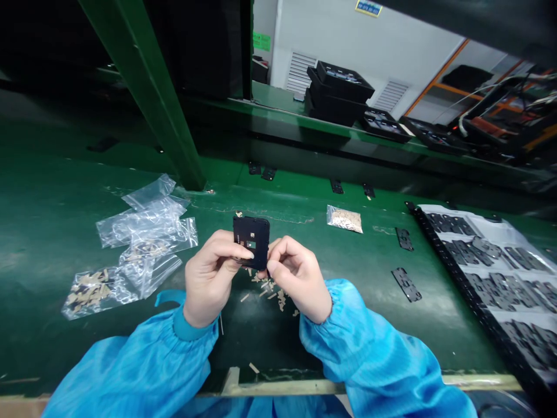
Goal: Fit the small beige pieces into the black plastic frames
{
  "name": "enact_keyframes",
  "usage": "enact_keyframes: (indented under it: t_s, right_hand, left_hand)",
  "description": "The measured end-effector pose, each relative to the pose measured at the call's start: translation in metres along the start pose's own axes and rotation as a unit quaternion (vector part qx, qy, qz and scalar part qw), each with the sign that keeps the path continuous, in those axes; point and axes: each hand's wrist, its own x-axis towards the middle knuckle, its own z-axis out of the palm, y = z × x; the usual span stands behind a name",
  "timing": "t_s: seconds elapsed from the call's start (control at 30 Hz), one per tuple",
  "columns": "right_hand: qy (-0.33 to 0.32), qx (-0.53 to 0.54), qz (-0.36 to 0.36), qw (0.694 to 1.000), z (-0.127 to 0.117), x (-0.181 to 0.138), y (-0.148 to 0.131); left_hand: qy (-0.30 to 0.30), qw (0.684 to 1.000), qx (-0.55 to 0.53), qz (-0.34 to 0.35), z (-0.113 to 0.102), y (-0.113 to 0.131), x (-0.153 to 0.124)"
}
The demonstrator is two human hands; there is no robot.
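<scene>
- Blue sleeves (143, 354) end in gathered cuffs just behind both hands; the cloth is best held off the loose bits, so that none get dragged about
- The left hand (211, 273) grasps a flat black part (260, 232) by its lower left portion, thumb across the near face, fingers behind; a light, firm hold there should steady it without bending it
- The right hand (300, 278) is curled into a pinch at the lower right edge of that same part; I cannot tell whether something small sits between its fingertips
- At so small an edge, the left hand probably does best as a clamp, leaving fine movements to the right fingertips
- Tan pieces (281, 299) lie scattered on the green bench (243, 200) below and between the hands, handy for the right one; picking singly would avoid doubles
- Left of the left hand, clear bags (150, 217) overlap, some with tan pieces inside
- Ahead and right of the right hand lies a filled bag (346, 219); farther right, two loose plates (407, 284), then a tray (462, 290) of dark plates
- Farthest ahead of both hands, black boxes (335, 96) stand stacked on a ledge
</scene>
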Motion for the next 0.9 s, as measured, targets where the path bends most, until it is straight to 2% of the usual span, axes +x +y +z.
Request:
enact_keyframes:
  t_s: [0.1, 0.33, 0.43, 0.57, 0.77, 0.9]
  right_hand:
    - [-0.016, -0.006, 0.006, 1.000, -0.003, 0.002, 0.000]
    - [-0.071, 0.021, 0.012, 0.997, -0.010, 0.006, 0.005]
    - [-0.092, 0.002, -0.025, 0.995, -0.011, 0.005, 0.008]
    - [-0.087, -0.065, -0.088, 0.990, -0.013, 0.004, 0.012]
    - [-0.077, -0.177, -0.150, 0.970, -0.014, 0.004, 0.018]
    - [-0.045, -0.280, -0.217, 0.934, -0.012, 0.006, 0.020]
  left_hand:
    - [-0.002, 1.000, -0.021, -0.019, 0.001, 0.001, 0.002]
    - [-0.019, 0.973, -0.164, -0.163, 0.007, 0.009, 0.007]
    - [0.005, 0.943, -0.219, -0.249, 0.011, 0.016, 0.008]
    - [0.035, 0.895, -0.281, -0.346, 0.016, 0.026, 0.009]
    - [0.067, 0.845, -0.316, -0.426, 0.019, 0.031, 0.009]
    - [0.081, 0.831, -0.318, -0.449, 0.021, 0.032, 0.007]
